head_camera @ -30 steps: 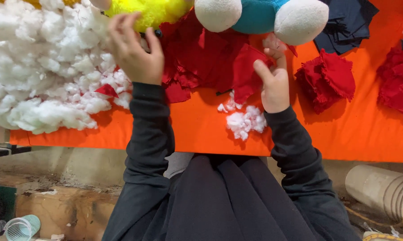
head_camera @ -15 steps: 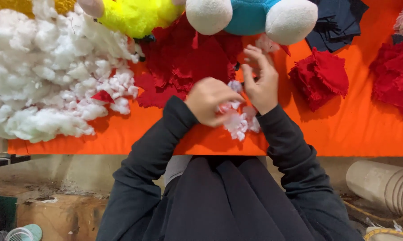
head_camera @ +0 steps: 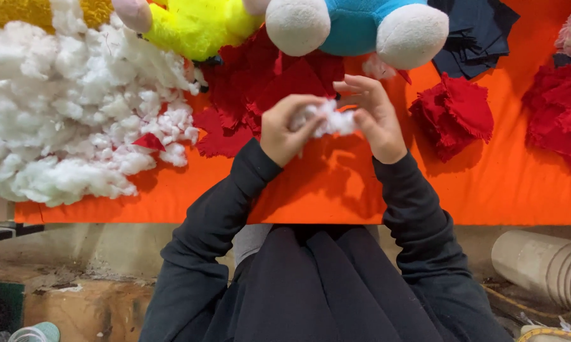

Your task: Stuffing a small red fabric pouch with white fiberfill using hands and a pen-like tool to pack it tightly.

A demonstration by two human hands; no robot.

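We see left hand & right hand both pinching a white stuffing tuft; big stuffing pile at 9 o'clock, red fabric scraps at 3.

Both hands are raised above the counter, which is covered in orange cloth. The left hand and right hand together pinch a small white stuffing tuft held between them, fingers closed on it from either side. Dark sleeves cover both arms. A large stuffing pile lies on the counter's left part. Red fabric lies beyond the hands, touching the pile's edge. Further red scraps lie right of the right hand. A yellow plush and a blue plush with white feet sit at the far edge. Dark cloth lies far right.
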